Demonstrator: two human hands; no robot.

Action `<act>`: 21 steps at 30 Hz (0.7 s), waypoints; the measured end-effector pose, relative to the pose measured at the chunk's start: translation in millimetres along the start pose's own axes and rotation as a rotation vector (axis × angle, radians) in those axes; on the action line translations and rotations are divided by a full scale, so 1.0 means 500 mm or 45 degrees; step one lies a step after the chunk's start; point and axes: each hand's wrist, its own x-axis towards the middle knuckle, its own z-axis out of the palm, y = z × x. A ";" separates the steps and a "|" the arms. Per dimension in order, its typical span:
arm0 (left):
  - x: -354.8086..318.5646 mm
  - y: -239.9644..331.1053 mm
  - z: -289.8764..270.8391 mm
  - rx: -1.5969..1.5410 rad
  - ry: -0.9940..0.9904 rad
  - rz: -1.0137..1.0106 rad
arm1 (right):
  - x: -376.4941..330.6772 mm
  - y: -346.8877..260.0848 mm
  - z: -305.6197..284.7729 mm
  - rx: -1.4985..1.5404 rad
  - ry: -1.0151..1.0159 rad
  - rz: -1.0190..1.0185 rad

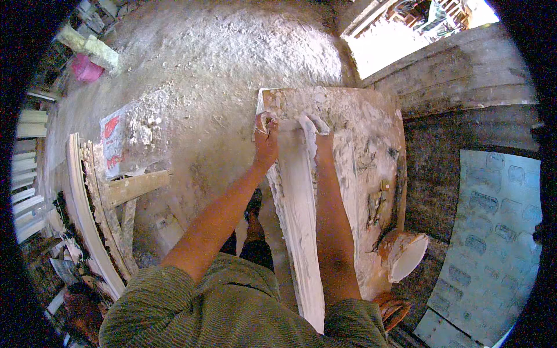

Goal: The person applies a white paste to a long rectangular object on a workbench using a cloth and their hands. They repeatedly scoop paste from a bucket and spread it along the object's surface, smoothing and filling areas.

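Note:
My left hand (267,129) is closed at the left side of the work board (377,110), its fingers curled around something too small to make out. To its right, my right hand (317,125), whitened with wet plaster, is closed at the far end of a long white plaster moulding (297,220). A pale, plaster-coated piece (289,124) spans the gap between the two hands; its kind cannot be made out. The moulding runs along the board toward my body, with lengthwise ridges and rough plaster along its left edge.
A plaster-smeared bucket (406,258) lies tilted at the board's near right. Small tools (378,203) lie on the board. White mouldings (81,197) lean beside a wooden support (136,188) at left. A light-blue panel (487,232) stands against the right wall.

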 end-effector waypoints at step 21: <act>-0.006 -0.016 -0.015 -0.168 -0.121 -0.144 | -0.026 -0.038 0.005 0.164 0.018 0.112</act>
